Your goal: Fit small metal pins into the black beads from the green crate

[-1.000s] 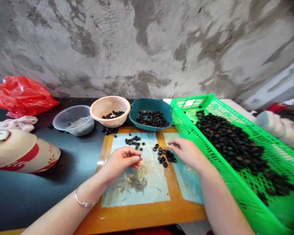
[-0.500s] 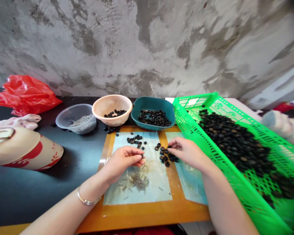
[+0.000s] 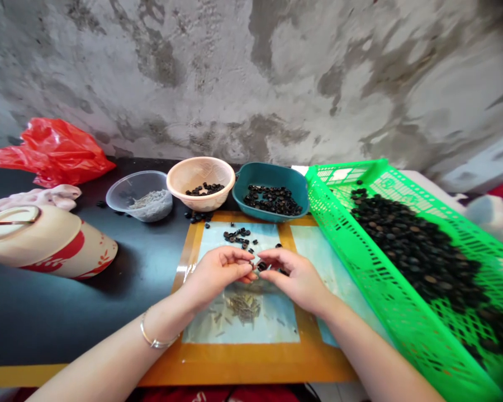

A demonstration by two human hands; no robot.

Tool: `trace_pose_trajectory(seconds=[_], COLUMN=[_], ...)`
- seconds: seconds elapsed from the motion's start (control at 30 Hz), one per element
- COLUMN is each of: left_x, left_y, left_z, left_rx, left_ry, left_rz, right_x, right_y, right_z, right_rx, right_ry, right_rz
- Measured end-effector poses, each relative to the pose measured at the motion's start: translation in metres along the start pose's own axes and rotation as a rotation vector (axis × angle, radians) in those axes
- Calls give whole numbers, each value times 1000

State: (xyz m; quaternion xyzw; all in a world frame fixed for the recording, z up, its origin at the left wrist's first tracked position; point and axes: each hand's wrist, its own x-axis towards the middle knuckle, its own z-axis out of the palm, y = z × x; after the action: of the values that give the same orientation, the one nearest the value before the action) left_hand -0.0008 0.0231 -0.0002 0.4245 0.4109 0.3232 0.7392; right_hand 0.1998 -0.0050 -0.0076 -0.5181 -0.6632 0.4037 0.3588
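My right hand has moved left across the orange-edged mat, away from the bright green plastic crate, and now sits just beside my left hand near the middle of the mat, the fingertips of the two hands almost meeting. The cluster of small black rings that lay uncovered on the mat's right side is now mostly hidden under my right hand, with only a few showing. My view has swung left, so everything on the dark worktop sits further right in the frame.
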Motion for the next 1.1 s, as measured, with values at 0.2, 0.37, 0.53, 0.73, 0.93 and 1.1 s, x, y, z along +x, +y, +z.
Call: trace_pose_trajectory(seconds=[0.2,0.37,0.53,0.73,0.93,1.1], left_x=[-2,-3,-4,-5,-5,-6], left_y=[1,-1,0,-1,1,4], left_z=[2,1,1,1,2,4], left_rx=[28,76,94,73,71,82], left_ry=[6,-7,-5,-22,-13,-2], left_rz=[22,55,55,67,51,39], right_x=[0,-1,-2,-2,-1,-1], right_y=[-6,-7,-4,-5,-7,-7], right_z=[3,4,5,3,4,4], right_rx=[-85,-154,-150,-170,-182,-199], right_ry=[75,94,117,118,114,111], right_rz=[-93,-277,-427,-519,-541,-538])
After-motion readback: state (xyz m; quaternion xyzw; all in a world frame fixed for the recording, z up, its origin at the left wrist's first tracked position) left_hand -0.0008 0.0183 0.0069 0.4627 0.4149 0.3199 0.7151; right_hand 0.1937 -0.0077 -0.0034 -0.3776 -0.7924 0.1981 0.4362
